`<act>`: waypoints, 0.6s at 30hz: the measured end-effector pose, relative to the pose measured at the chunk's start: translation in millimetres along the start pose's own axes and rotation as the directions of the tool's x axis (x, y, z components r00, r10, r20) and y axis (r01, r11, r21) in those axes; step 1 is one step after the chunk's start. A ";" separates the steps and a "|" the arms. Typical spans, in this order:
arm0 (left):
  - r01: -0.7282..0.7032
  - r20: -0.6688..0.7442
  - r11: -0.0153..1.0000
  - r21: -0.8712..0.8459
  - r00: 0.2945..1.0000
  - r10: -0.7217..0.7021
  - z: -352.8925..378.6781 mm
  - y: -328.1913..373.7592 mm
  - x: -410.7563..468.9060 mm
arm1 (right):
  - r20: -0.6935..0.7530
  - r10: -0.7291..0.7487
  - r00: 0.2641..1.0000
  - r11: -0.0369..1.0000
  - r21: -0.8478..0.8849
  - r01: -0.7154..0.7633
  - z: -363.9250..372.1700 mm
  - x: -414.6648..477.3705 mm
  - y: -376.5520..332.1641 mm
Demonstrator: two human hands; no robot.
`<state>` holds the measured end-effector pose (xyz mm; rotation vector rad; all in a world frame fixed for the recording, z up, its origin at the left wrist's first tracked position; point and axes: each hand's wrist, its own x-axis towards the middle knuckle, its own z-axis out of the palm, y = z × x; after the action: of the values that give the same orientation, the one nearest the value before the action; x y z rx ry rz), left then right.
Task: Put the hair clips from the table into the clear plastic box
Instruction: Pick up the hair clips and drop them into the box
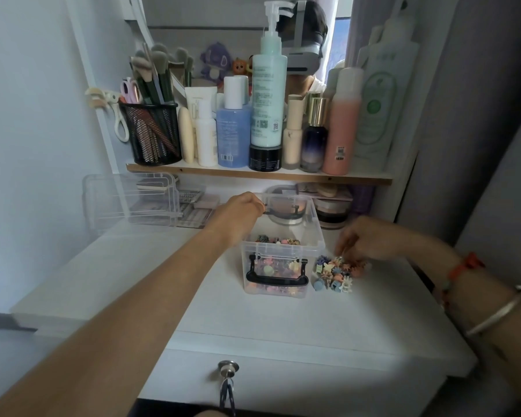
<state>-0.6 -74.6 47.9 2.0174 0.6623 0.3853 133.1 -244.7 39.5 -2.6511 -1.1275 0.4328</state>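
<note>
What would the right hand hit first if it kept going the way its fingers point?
The clips piled beside the box; the right hand looks almost on them, though blur hides contact.

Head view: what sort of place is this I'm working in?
Probably a bedroom dressing table: a shelf crowded with skincare bottles, a black mesh cup of makeup brushes, and a mirror behind them.

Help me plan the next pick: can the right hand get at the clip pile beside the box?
Likely yes: the right hand is at the hair clips, fingers in the pile; the clear plastic box beside them blocks nothing.
</note>
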 end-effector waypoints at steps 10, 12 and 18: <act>0.015 -0.002 1.000 -0.012 1.000 -0.015 2.2 0.9 2.0 | -0.464 -0.061 0.884 0.943 0.262 0.203 -12.9 -5.3 -16.6; 0.022 -0.005 1.000 -0.015 1.000 -0.022 2.7 1.1 2.0 | -0.489 -0.123 0.863 0.828 0.428 0.361 -20.4 -13.3 -32.8; 0.032 -0.006 0.999 -0.023 0.999 -0.032 4.0 2.3 1.8 | -0.434 -0.050 0.899 0.962 0.220 0.160 -20.5 -6.6 -16.7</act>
<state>3.6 -77.2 47.9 1.9823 0.6899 0.3789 124.9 -240.1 65.2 -2.2927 -0.9932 -0.0310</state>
